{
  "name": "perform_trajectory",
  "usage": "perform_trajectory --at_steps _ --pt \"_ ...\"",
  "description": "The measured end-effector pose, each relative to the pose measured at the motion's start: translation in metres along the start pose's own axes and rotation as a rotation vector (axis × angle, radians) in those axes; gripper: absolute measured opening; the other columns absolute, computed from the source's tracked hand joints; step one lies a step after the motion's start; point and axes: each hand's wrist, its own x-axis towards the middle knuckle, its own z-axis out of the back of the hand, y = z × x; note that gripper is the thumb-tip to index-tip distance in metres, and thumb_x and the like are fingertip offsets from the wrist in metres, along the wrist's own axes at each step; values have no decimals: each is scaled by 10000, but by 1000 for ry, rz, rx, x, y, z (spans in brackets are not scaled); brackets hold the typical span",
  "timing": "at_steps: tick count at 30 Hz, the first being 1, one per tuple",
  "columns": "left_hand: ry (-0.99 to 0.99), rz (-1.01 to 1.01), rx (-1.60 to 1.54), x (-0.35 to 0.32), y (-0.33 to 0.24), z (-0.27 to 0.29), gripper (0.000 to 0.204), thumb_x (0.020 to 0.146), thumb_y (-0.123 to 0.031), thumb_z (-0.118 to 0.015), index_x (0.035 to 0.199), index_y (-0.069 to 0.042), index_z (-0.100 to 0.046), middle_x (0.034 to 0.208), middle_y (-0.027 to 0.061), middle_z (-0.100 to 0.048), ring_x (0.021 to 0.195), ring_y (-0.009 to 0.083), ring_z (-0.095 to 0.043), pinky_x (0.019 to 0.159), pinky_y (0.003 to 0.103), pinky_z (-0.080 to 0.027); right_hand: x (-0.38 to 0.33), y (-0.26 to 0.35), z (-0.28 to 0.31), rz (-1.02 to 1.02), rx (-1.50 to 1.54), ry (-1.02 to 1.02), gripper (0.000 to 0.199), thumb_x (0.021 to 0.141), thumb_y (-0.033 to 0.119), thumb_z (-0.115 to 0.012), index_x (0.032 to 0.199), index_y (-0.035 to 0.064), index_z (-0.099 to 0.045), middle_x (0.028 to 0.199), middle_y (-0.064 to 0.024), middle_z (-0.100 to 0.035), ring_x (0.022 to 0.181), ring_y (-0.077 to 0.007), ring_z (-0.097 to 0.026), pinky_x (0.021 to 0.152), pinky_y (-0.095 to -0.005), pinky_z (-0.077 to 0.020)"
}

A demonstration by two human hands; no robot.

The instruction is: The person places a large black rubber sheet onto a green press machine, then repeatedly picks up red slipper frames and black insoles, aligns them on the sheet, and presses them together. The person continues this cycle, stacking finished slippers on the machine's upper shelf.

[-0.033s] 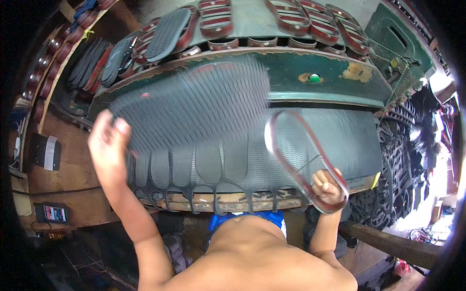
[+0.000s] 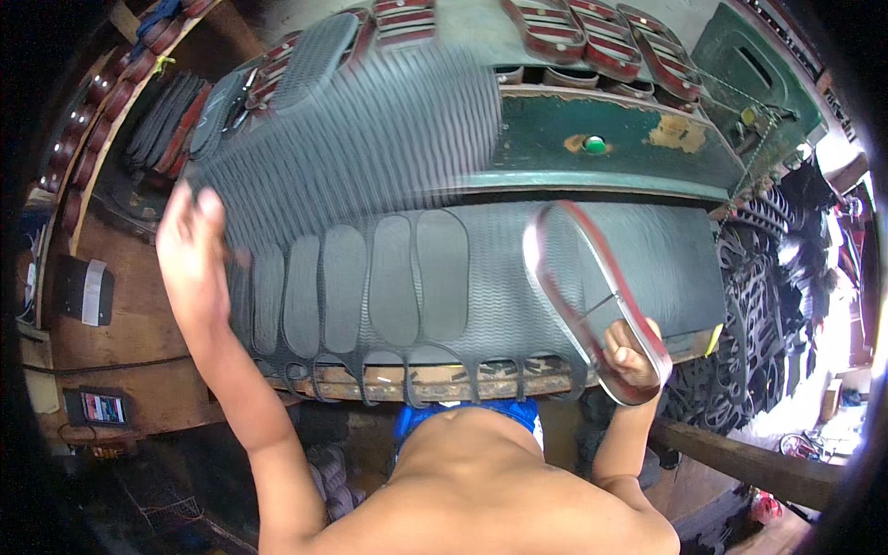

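While the left hand (image 2: pixel 192 250) holds a ribbed dark sheet (image 2: pixel 351 129) by its left end, the right hand (image 2: pixel 634 356) carries a sole-shaped metal ring (image 2: pixel 534 245). The left grip is closed on the sheet's edge, thumb and fingers upward; the sheet is blurred and slants up to the right, in front of part of a green machine beam (image 2: pixel 546 166). The right grip is clenched around the near end of the ring, which tilts with its far end to the left. The ring has a shiny rim, a reddish side and a thin dark bar across its opening; whether it touches what lies beneath cannot be told.

Under both hands, a patterned grey sheet (image 2: pixel 504 277) covers much of the worktop (image 2: pixel 435 381). On its left part, sole-shaped pieces (image 2: pixel 442 277) lie side by side in a row, and narrow looped strips (image 2: pixel 418 381) hang over the wooden front edge. To the right lies a smoother dark sheet (image 2: pixel 671 264), partly seen through and beside the ring.

A green button (image 2: pixel 594 144) sits on the beam, and red sole-shaped frames (image 2: pixel 606 42) rest above it. Black scraps (image 2: pixel 754 314) are heaped beyond the worktop's right end.
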Motion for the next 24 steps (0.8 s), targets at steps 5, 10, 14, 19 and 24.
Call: perform_trajectory --at_steps 5,10,14,19,24 --pt "32 87 -642 132 68 -46 279 994 -194 -691 1202 -18 -629 1099 80 -708 916 202 -712 736 324 -588 -5 23 6 -54 -1266 -34 380 794 131 -888 779 32 -521 691 46 -436 642 -90 -405 563 -331 -383" --pt "-23 333 -645 172 116 -69 288 927 -133 -753 1134 15 -619 1010 151 -711 873 265 -742 649 286 -633 -28 22 19 -58 -894 -61 319 748 131 -869 879 45 -592 749 58 -499 700 -76 -447 619 -301 -415" --pt "-18 281 -8 138 85 -52 537 1000 -474 -648 1068 57 -678 976 137 -739 748 161 -680 662 279 -576 -69 -7 37 -27 -582 -366 326 771 154 -864 1006 8 -689 878 -41 -654 786 -148 -621 723 -279 -521" --pt "322 -242 187 -23 69 -110 465 1115 -377 -399 1317 10 -559 1167 180 -666 1043 290 -656 933 423 -529 -49 -27 49 -476 64 249 320 942 243 -661 1025 -64 -621 752 -151 -626 640 -205 -624 558 -289 -536" --pt "1538 373 -658 -154 80 -156 653 1045 -578 -466 1161 43 -628 1083 176 -672 1056 283 -651 984 437 -486 -12 -36 20 -684 973 620 723 958 600 -599 680 -64 -533 717 -86 -478 521 -88 -364 346 -147 -328"
